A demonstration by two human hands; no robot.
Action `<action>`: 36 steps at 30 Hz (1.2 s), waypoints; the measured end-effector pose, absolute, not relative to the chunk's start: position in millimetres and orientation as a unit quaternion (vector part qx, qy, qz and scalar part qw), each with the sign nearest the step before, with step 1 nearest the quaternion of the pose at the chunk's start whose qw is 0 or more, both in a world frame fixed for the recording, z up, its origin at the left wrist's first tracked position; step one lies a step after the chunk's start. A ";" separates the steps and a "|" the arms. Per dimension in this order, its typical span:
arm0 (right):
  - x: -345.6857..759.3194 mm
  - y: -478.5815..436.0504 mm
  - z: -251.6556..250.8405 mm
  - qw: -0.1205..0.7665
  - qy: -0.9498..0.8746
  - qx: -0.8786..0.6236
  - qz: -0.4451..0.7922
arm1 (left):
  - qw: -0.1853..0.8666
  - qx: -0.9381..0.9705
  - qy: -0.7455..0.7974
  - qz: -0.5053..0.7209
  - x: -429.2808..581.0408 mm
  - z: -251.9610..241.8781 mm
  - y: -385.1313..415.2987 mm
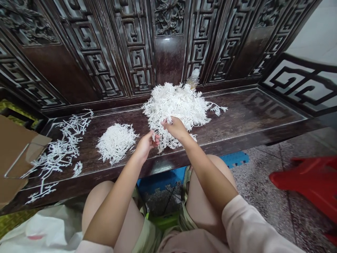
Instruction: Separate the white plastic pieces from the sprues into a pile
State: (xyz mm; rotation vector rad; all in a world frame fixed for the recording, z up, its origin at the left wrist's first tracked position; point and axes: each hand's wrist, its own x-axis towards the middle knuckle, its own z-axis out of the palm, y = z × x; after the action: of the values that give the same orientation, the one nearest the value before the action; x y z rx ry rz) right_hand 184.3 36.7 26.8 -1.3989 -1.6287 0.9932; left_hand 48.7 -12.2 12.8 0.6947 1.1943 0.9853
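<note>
You are sitting in front of a dark wood bench (252,109), and your bare knees (213,175) are just below its front edge. Your right hand (177,128) is reaching into the near side of a big heap (179,105) of white strands. Its fingers are bent and pinching together on some of the strands, so the hand is mostly closed. Your left hand (146,144) is right beside it, with its fingers curled halfway in. A bunch of strands is hanging just by those fingers, but I cannot tell if that hand has hold of any.

The big heap is lying in the middle of the bench, and a small heap (116,142) is sitting to its left, a little apart. Thin loose strands (61,147) are lying further left, near a flat piece of cardboard (15,151). A small bottle (194,79) is standing behind the big heap, by the carved wood back (168,52) of the bench. Down low, a red stool (305,179) is standing to your right, a blue foam mat (234,160) is showing under the bench, and a white bag (44,228) is lying by your left leg.
</note>
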 end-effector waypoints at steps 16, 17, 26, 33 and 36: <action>183.2 35.7 27.0 0.377 -0.632 -0.539 0.411 | 0.726 0.166 0.471 0.474 43.6 9.3 -5.2; 183.1 35.8 26.9 0.375 -0.632 -0.541 0.409 | 0.737 0.156 0.464 0.467 44.1 10.2 -5.6; 186.3 37.9 27.0 0.376 -0.654 -0.562 0.340 | 0.675 0.355 0.479 0.435 53.5 9.0 -12.3; 186.3 39.7 27.6 0.367 -0.661 -0.584 0.295 | 0.558 0.469 0.529 0.435 53.5 5.7 -13.1; 183.7 41.1 24.4 0.384 -0.651 -0.592 0.279 | 0.487 0.521 0.521 0.469 58.3 8.5 -15.7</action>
State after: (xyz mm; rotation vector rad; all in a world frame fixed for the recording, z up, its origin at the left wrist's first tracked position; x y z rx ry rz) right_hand 183.7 41.1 24.4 -1.5099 -1.6587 0.7104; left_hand 58.3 -15.7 8.5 1.2682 1.2676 1.1411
